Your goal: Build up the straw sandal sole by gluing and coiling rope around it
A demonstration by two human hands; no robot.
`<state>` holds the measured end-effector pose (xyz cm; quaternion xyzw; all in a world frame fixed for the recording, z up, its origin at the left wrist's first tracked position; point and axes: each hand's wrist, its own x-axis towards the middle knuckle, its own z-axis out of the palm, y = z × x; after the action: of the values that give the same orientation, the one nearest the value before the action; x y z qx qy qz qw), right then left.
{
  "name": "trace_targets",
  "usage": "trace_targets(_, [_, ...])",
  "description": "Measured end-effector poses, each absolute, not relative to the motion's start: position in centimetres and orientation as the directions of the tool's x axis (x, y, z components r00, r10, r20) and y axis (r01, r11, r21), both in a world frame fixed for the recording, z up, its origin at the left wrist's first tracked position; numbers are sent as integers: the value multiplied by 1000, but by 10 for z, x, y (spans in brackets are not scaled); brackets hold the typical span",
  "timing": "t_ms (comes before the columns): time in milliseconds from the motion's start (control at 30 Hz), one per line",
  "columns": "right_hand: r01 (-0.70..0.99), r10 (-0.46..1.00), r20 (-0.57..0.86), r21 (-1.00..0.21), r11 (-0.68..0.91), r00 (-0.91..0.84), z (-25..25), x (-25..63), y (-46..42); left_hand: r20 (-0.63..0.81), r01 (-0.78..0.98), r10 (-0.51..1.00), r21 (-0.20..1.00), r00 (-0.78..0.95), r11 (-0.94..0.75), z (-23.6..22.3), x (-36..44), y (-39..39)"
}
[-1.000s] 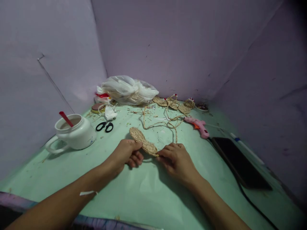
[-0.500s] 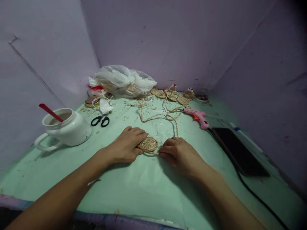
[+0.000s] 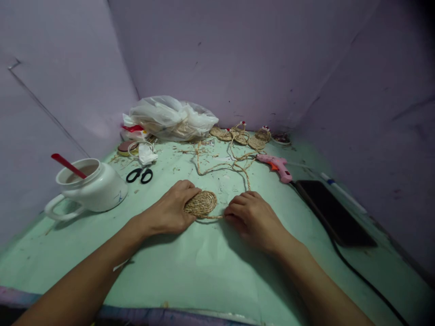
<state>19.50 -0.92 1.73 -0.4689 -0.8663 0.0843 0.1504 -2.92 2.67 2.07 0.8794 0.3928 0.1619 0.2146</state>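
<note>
My left hand [image 3: 175,206] grips the left end of a flat oval coil of braided straw rope [image 3: 203,203], thumb at its near edge and fingers over the far one. From the coil's near side a strand of straw rope [image 3: 213,217] runs right into my right hand [image 3: 249,217], whose fingers are pinched closed on it. Beyond that hand the rope's loose length [image 3: 217,168] winds across the table toward the back. A pink glue gun [image 3: 276,166] lies on its side past my right hand, with its cord trailing toward me.
A white mug [image 3: 97,188] with a red-handled utensil stands at left, beside black-handled scissors [image 3: 140,175]. Along the back wall lie a plastic bag [image 3: 173,118] and several straw pieces with beads [image 3: 260,138]. A dark phone [image 3: 335,213] rests at right.
My left hand has shifted left with the oval coil and tilted it, baring more of its face. The rope stretch between coil and right hand is longer. The whole view has shifted slightly.
</note>
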Motion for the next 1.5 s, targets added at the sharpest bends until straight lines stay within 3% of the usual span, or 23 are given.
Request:
trace_targets(167, [748, 823, 169, -350, 564, -542, 17, 193, -12, 119, 628, 758, 487, 641, -607, 20, -30, 26])
trace_targets(367, [741, 929, 190, -561, 368, -317, 8, 180, -17, 117, 667, 801, 490, 587, -561, 22, -23, 21])
trace_targets(700, [478, 943, 260, -814, 329, -207, -22, 172, -10, 56, 702, 788, 419, 613, -576, 17, -20, 18])
trace_targets(867, [454, 938, 293, -821, 347, -187, -24, 174, -8, 72, 729, 825, 429, 561, -533, 14, -16, 19])
trace_targets(1133, [463, 923, 342, -799, 384, -174, -19, 174, -9, 138, 658, 846, 569, 515, -493, 11, -16, 19])
trace_targets(1367, [622, 862, 495, -641, 449, -112, -15, 175, -12, 366, 642, 862, 576, 351, -506, 7, -14, 19])
trace_targets(1500, [692, 697, 699, -425, 583, -158, -9, 177, -12, 455, 636, 858, 595, 238, -492, 6, -14, 22])
